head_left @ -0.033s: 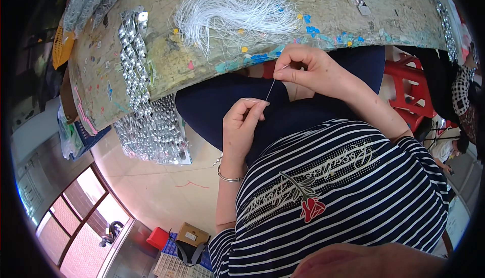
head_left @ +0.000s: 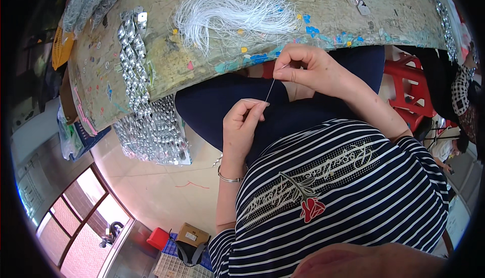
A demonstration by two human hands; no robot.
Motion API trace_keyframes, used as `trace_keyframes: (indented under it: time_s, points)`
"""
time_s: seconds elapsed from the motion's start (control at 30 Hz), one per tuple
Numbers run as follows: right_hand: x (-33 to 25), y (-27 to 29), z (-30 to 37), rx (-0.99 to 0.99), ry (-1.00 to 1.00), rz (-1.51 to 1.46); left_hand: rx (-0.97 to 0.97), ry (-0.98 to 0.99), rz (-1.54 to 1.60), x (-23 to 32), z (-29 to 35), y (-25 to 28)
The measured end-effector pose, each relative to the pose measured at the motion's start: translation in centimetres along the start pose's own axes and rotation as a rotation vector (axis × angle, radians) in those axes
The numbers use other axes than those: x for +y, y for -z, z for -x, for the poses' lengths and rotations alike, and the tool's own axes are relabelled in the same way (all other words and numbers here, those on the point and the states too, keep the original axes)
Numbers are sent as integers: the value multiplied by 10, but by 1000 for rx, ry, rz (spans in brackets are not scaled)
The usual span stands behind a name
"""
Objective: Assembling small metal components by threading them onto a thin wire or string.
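A thin white thread (head_left: 270,90) is stretched in a short slanted line between my two hands, above my dark-trousered lap. My left hand (head_left: 241,126) pinches its lower end between thumb and forefinger. Higher and to the right, my right hand (head_left: 310,70) pinches the upper end, close to the table edge. Just beyond my hands a loose bundle of white threads (head_left: 232,15) lies on the worn table (head_left: 323,5). Twisted shiny silver strips (head_left: 132,58) lie on the table to the left and hang over its edge.
More silver strips (head_left: 156,134) hang beside the table at left. A red plastic stool (head_left: 410,88) stands at right, near another person's checked sleeve (head_left: 461,96). A yellow basket (head_left: 61,48) is at far left. A cardboard box (head_left: 193,235) sits at the lower left.
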State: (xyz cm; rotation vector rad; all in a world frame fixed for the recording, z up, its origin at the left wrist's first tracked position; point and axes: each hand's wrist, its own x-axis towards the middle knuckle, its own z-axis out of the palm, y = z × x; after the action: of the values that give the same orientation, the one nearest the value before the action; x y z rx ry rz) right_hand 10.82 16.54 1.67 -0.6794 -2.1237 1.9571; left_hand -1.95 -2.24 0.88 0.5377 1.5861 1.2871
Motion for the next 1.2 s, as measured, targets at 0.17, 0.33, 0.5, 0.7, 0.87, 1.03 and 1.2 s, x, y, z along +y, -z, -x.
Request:
trace_keyframes:
  time_s: [0.17,0.33,0.5,0.7,0.87,1.03,1.2]
  points:
    - [1,-1,-3,27,-123,-249,-27,5,-54,-3,1,-1]
    - [-8,-1,-5,38,-271,-354,-58,-18,-64,-9,1,0]
    - [-13,7,-7,41,-204,-397,-67,7,-70,-10,2,-1]
    - [-9,10,-9,41,-137,-439,-83,14,-72,-13,3,-2]
    - [-15,6,-12,34,-144,-474,-91,43,-80,-13,2,-2]
    - [-15,1,-13,1,-211,-533,-64,14,-82,-12,0,-2]
    - [-13,-9,-13,-48,-208,-432,-64,7,-104,-12,1,-1]
